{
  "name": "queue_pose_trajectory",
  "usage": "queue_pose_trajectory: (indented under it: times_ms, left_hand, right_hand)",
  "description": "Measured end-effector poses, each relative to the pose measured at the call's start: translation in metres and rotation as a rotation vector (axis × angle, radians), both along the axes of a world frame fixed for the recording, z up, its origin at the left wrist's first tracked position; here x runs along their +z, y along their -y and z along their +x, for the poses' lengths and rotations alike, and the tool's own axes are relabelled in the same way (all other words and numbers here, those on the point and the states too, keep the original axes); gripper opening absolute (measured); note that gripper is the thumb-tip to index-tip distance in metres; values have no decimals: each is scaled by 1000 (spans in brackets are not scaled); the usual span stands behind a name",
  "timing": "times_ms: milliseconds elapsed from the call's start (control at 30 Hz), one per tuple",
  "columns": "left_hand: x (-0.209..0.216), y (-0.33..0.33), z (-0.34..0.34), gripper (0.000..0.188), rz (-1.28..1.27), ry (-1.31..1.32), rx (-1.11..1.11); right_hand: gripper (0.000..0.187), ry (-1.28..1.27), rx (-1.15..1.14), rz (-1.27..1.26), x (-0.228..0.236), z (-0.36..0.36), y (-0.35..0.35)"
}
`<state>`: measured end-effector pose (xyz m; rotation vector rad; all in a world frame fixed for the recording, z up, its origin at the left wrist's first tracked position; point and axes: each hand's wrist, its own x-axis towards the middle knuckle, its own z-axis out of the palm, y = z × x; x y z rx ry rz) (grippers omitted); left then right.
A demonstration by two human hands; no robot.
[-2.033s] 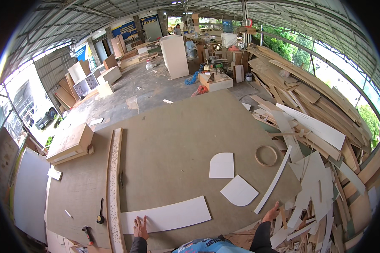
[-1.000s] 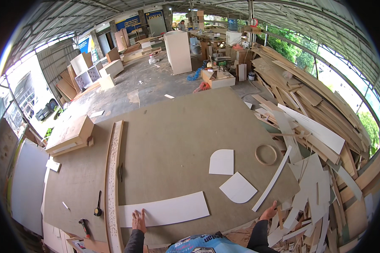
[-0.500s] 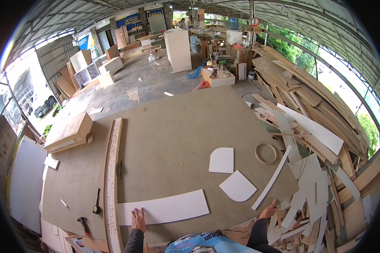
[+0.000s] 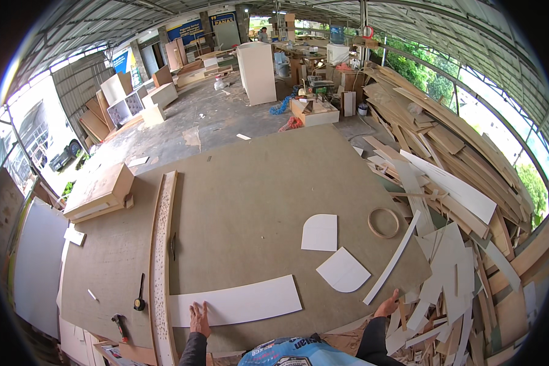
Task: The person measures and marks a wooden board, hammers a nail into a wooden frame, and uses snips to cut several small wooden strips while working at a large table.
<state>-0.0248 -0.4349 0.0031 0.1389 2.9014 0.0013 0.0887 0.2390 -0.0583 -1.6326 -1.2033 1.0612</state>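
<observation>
My left hand point(image 4: 199, 319) lies with fingers spread on the near edge of a long white board strip point(image 4: 244, 300). That strip's left end meets a long, narrow speckled board with wooden edges point(image 4: 161, 256). At the near right edge of the worktop, my right hand point(image 4: 387, 304) is held with its fingers stretched out and nothing seen in them. Close to it lies a thin white strip point(image 4: 393, 259). Beyond are two white pieces, each with one rounded corner: one upper piece point(image 4: 319, 232) and one lower piece point(image 4: 343, 270).
The large brown worktop point(image 4: 256, 183) carries a tape measure point(image 4: 139, 302), a hammer point(image 4: 120, 329), a roll of edge banding point(image 4: 383, 222) and a wooden box point(image 4: 100, 192). Offcuts point(image 4: 445, 262) heap up along its right side. A tall white cabinet point(image 4: 257, 73) stands on the floor beyond.
</observation>
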Motion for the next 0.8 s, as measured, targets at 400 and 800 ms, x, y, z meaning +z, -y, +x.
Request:
queue_pose_trajectory:
  times_ms: [400, 800]
  left_hand:
    - [2, -1, -1, 106, 46, 10, 11]
    - [18, -2, 5, 107, 102, 66, 83]
  right_hand:
    - [80, 41, -11, -48, -36, 5, -17]
    - [85, 54, 57, 13, 17, -7, 17]
